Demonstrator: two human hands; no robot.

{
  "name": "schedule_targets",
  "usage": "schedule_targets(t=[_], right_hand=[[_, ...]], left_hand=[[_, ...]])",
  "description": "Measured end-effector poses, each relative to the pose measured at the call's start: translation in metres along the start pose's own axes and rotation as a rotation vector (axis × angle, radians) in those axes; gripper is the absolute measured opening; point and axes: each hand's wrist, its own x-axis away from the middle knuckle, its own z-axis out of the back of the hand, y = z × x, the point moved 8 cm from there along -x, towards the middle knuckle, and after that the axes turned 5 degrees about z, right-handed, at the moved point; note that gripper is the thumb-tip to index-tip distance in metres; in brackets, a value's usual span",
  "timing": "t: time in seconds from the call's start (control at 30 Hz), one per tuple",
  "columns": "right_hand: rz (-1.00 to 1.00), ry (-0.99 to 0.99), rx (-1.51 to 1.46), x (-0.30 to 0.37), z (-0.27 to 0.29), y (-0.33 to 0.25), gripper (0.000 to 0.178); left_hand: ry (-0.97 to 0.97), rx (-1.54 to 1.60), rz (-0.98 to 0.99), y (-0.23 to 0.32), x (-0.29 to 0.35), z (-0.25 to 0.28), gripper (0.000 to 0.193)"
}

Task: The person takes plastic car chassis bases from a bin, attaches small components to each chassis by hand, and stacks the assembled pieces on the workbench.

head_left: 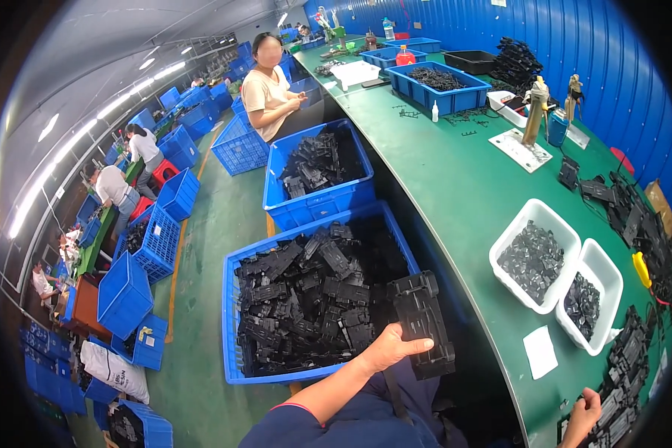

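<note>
My left hand [396, 348] grips a black plastic housing [422, 322], thumb across its face. It holds the part upright between the table edge and a large blue crate [231, 328] on the left. That crate is heaped with similar black housings [299, 299]. At the lower right, my right hand [584, 415] is over the green table with its fingers curled. It is beside a row of black plastic housings [621, 377]; what its fingers hold, if anything, is hidden.
On the green table [455, 216] stand two white trays [551, 305] of small black pieces, a white paper [540, 352], a yellow-handled tool [641, 269] and a metal fixture [533, 119]. Another blue crate [275, 205] of parts stands beyond. A seated co-worker [270, 93] is farther along the table.
</note>
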Motion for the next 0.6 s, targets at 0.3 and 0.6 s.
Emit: schedule_targets(t=[0.3, 0.6], right_hand=[[0.022, 0.101, -0.709, 0.031, -0.018, 0.005, 0.015], [-0.137, 0.029, -0.974, 0.031, -0.051, -0.024, 0.014]], left_hand=[[0.053, -0.116, 0.055, 0.003, -0.006, -0.015, 0.017], [-0.062, 0.02, -0.014, -0.015, -0.018, -0.028, 0.018]])
